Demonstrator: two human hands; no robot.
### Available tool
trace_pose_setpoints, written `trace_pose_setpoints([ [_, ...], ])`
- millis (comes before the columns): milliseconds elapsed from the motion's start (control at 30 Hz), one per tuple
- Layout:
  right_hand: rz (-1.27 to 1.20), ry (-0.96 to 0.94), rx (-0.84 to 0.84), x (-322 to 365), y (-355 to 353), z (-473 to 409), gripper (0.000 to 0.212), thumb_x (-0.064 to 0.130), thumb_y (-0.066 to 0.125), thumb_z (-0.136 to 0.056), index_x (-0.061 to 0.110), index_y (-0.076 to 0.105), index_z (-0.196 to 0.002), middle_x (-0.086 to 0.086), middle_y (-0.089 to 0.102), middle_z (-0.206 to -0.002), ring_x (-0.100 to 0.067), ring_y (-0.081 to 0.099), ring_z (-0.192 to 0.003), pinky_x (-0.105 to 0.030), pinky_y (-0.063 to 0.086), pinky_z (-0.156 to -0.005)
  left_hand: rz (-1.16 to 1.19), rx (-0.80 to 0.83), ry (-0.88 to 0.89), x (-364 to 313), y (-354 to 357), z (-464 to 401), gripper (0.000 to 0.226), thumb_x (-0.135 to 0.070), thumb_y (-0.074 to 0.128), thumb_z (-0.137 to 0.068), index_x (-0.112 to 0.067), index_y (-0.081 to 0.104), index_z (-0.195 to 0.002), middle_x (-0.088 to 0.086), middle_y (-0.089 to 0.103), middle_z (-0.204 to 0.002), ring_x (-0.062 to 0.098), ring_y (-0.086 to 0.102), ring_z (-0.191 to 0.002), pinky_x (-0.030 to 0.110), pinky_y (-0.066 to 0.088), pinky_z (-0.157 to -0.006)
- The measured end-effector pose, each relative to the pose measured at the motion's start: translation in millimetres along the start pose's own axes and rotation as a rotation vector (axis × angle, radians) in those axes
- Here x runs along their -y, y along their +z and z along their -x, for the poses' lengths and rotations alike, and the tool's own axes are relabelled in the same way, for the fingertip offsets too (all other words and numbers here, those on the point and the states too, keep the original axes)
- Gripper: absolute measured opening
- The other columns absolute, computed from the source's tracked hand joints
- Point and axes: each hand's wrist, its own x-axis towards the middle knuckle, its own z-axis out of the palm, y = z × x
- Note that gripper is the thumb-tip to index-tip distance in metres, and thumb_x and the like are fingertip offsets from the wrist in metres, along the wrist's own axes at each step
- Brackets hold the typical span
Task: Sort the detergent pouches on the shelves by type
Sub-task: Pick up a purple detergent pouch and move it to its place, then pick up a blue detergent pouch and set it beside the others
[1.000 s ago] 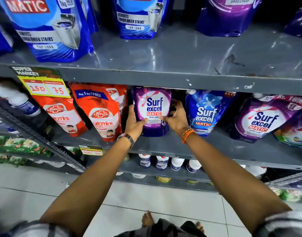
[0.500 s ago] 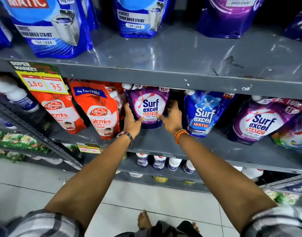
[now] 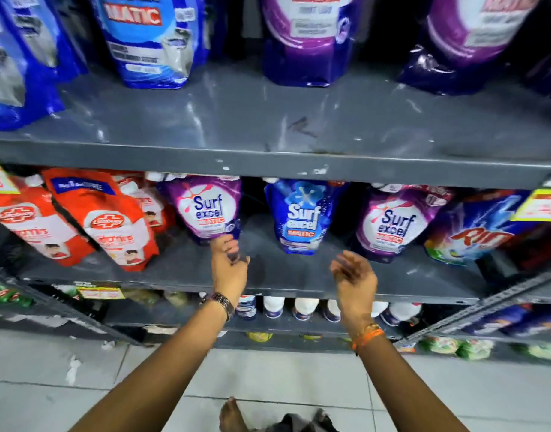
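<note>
A purple Surf Excel pouch (image 3: pixel 205 210) stands on the grey middle shelf (image 3: pixel 283 275), right of the red Lifebuoy pouches (image 3: pixel 112 226). My left hand (image 3: pixel 229 266) is just below it, blurred fingertips touching its bottom edge, not gripping it. My right hand (image 3: pixel 355 279) hovers open in front of the shelf edge, holding nothing. A blue Surf Excel pouch (image 3: pixel 302 216) stands to the right across a dark gap, then a second purple Surf Excel pouch (image 3: pixel 392 222) and a blue Rin pouch (image 3: pixel 476 235).
The upper shelf (image 3: pixel 268 163) carries large blue pouches (image 3: pixel 149 35) on the left and purple ones (image 3: pixel 308 35) on the right. White bottles (image 3: pixel 302 307) line the lower shelf. Yellow price tags (image 3: pixel 539 204) hang at the right. Tiled floor lies below.
Both hands let go of the purple pouch and drew back toward the shelf's front edge. The pouch now stands by itself. The camera shifted right.
</note>
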Motion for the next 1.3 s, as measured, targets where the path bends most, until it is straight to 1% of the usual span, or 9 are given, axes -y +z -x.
trace_pose_setpoints([
  [167,0.114,-0.052,-0.142,34,-83,-50,0.027,-0.006,0.044,-0.097,0.02,0.052,-0.091,0.016,0.06,-0.061,-0.006,0.053,-0.06,-0.031,0.043,-0.066,-0.224,0.386,0.152,4,103,34,0.049,0.025,0.062,-0.075,-0.007,0.055,-0.112,0.008,0.057,-0.11,0.014,0.054,-0.091,0.007,0.048,-0.074],
  [300,0.22,-0.103,0.113,53,-114,-84,0.08,-0.034,0.061,-0.074,0.004,0.034,-0.14,-0.017,0.053,-0.137,-0.028,0.056,-0.116,-0.05,0.049,-0.098,-0.389,0.614,0.126,15,176,42,0.078,0.007,0.078,-0.074,-0.01,0.04,-0.14,0.01,0.047,-0.144,0.023,0.047,-0.132,0.031,0.042,-0.108],
  [367,0.215,-0.113,0.229,58,-122,-104,0.096,-0.038,0.059,-0.072,0.002,0.021,-0.15,-0.023,0.042,-0.151,-0.032,0.046,-0.133,-0.053,0.043,-0.109,-0.502,0.638,0.194,18,200,39,0.098,-0.004,0.083,-0.071,-0.009,0.025,-0.15,0.011,0.037,-0.155,0.024,0.039,-0.141,0.038,0.033,-0.119],
  [533,0.402,-0.127,0.455,67,-139,-145,0.075,-0.024,0.071,-0.075,0.013,0.042,-0.134,-0.005,0.059,-0.13,0.003,0.066,-0.11,-0.04,0.051,-0.106,-0.509,0.631,0.273,17,231,34,0.114,-0.014,0.088,-0.067,-0.011,0.015,-0.155,0.011,0.04,-0.155,0.022,0.039,-0.142,0.035,0.032,-0.117],
  [600,0.393,-0.143,0.475,67,-142,-144,0.07,-0.018,0.073,-0.076,0.013,0.045,-0.133,-0.005,0.061,-0.128,0.005,0.067,-0.109,-0.031,0.054,-0.098,-0.489,0.607,0.274,20,233,36,0.114,-0.015,0.087,-0.069,-0.013,0.014,-0.156,0.009,0.04,-0.156,0.014,0.037,-0.139,0.03,0.031,-0.114],
  [667,0.352,-0.156,0.456,68,-142,-135,0.066,-0.011,0.075,-0.076,0.018,0.05,-0.13,-0.004,0.064,-0.126,-0.001,0.067,-0.112,-0.026,0.056,-0.096,-0.472,0.594,0.287,23,230,40,0.113,-0.016,0.087,-0.07,-0.015,0.014,-0.157,0.006,0.039,-0.157,0.004,0.035,-0.133,0.024,0.029,-0.11],
  [867,0.259,-0.091,0.455,57,-130,-92,0.062,-0.015,0.071,-0.082,0.029,0.059,-0.124,-0.011,0.067,-0.132,-0.028,0.062,-0.127,-0.045,0.054,-0.102,-0.43,0.563,0.266,36,191,59,0.113,-0.015,0.088,-0.067,-0.025,0.018,-0.154,-0.014,0.05,-0.14,-0.012,0.04,-0.122,0.025,0.038,-0.106],
  [1133,0.315,-0.109,0.559,35,-47,-27,0.053,-0.012,0.074,-0.081,0.009,0.057,-0.127,-0.008,0.072,-0.122,-0.015,0.071,-0.112,-0.037,0.059,-0.097,-0.429,0.455,0.308,32,64,51,0.105,-0.03,0.085,-0.065,-0.05,0.02,-0.145,-0.026,0.056,-0.129,0.014,0.06,-0.124,0.045,0.052,-0.102],
  [1300,0.346,-0.163,0.68,18,45,6,0.057,-0.014,0.073,-0.081,-0.005,0.051,-0.134,-0.021,0.066,-0.132,-0.033,0.064,-0.122,-0.044,0.054,-0.104,-0.443,0.326,0.291,19,-27,19,0.104,-0.02,0.087,-0.069,-0.032,0.025,-0.151,-0.009,0.059,-0.138,0.019,0.058,-0.128,0.05,0.05,-0.103],
])
